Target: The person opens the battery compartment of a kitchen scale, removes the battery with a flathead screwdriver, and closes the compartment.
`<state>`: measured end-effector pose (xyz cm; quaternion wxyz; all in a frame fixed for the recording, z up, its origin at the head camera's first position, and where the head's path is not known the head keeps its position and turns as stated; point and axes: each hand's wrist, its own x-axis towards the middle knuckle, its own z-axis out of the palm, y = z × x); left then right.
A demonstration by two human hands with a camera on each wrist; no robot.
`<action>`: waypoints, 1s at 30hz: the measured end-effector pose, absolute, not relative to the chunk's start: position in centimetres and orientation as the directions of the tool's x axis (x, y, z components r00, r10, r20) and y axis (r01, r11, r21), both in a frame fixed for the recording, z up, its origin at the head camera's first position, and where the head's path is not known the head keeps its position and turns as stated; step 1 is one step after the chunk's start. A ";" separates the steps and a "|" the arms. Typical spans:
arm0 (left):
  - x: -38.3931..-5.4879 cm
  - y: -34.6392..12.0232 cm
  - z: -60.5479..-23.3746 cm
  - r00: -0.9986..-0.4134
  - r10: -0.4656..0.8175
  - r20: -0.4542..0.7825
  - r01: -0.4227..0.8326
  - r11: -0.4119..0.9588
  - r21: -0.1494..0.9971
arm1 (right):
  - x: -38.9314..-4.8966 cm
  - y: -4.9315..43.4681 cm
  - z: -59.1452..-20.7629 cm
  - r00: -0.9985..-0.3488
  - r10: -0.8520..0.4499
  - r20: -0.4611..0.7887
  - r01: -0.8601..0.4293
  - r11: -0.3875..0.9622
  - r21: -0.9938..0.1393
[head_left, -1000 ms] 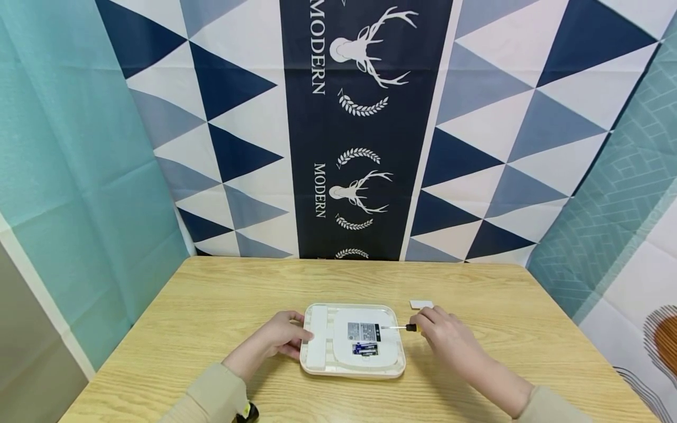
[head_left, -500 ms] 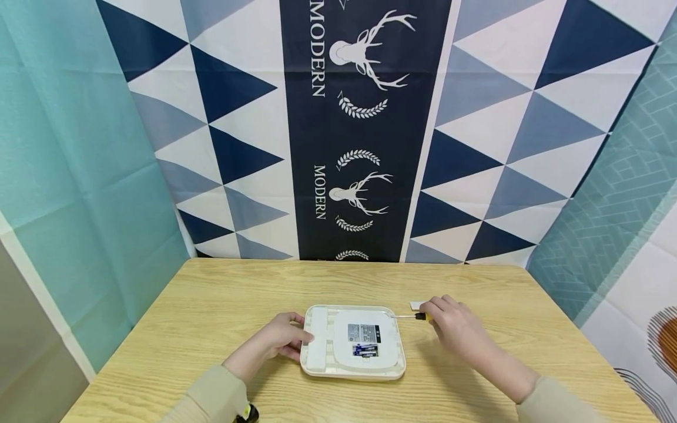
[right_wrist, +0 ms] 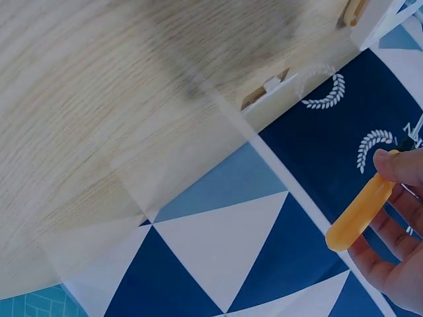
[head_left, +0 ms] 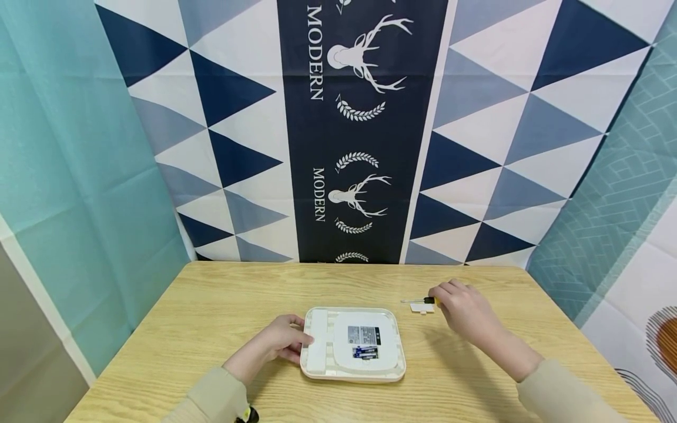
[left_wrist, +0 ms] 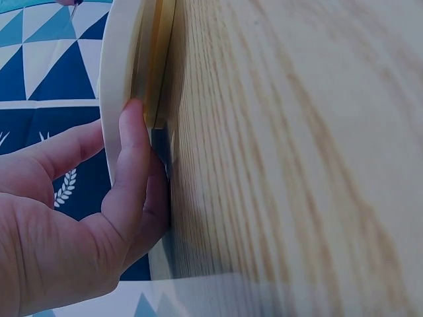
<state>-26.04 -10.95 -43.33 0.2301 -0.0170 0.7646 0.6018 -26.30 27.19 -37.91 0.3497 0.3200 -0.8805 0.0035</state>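
A white, rounded-square device (head_left: 391,341) lies with its label side up on the table, a printed label and batteries (head_left: 365,352) in an uncovered compartment showing on it. My left hand (head_left: 285,339) grips its left edge, thumb on top and fingers against the side and underneath; the left wrist view shows the rim between them. In my right hand (head_left: 468,308) is a screwdriver (right_wrist: 360,214), pinched by its yellow handle, its thin shaft (head_left: 412,301) pointing left. The shaft is beyond the device's far right corner, overlapping a small white battery cover (head_left: 422,308) in the head view.
The wooden table (head_left: 254,288) meets a patterned curtain (head_left: 248,147) at its back edge. A black and yellow object (head_left: 248,415) shows at the bottom, partly hidden by the left sleeve (head_left: 214,390).
My right hand has moved the screwdriver away from the device, rightward and toward the table's back, near the battery cover. My left hand and the device have stayed in place.
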 end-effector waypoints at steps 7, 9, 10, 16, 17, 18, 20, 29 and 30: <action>-26.1 -11.0 -43.4 -0.891 0.251 -0.377 -0.308 0.276 0.911 | -27.2 27.9 -38.2 -0.586 -0.537 0.606 -0.540 0.817 0.201; -26.1 -10.9 -43.4 -0.892 0.252 -0.376 -0.308 0.272 0.912 | -27.5 28.1 -38.3 -0.589 -0.535 0.605 -0.539 0.819 0.199; -26.1 -10.9 -43.4 -0.892 0.252 -0.376 -0.308 0.270 0.912 | -27.6 28.2 -38.4 -0.590 -0.534 0.606 -0.537 0.820 0.199; -26.2 -10.9 -43.5 -0.892 0.251 -0.375 -0.309 0.264 0.914 | -28.5 29.1 -39.0 -0.626 -0.515 0.586 -0.513 0.837 0.187; -26.2 -10.9 -43.5 -0.892 0.252 -0.375 -0.309 0.264 0.914 | -28.6 29.2 -39.1 -0.637 -0.510 0.577 -0.507 0.842 0.185; -26.2 -10.9 -43.5 -0.892 0.253 -0.374 -0.308 0.264 0.914 | -28.7 29.4 -39.1 -0.650 -0.505 0.568 -0.499 0.847 0.182; -26.2 -10.9 -43.5 -0.891 0.255 -0.374 -0.308 0.263 0.914 | -28.9 29.6 -39.3 -0.672 -0.497 0.550 -0.488 0.855 0.177; -26.2 -11.0 -43.4 -0.890 0.254 -0.378 -0.312 0.266 0.912 | -29.9 30.9 -39.6 -0.733 -0.456 0.505 -0.459 0.879 0.128; -26.2 -11.0 -43.4 -0.890 0.254 -0.379 -0.312 0.268 0.912 | -30.1 31.0 -39.7 -0.738 -0.449 0.503 -0.457 0.882 0.117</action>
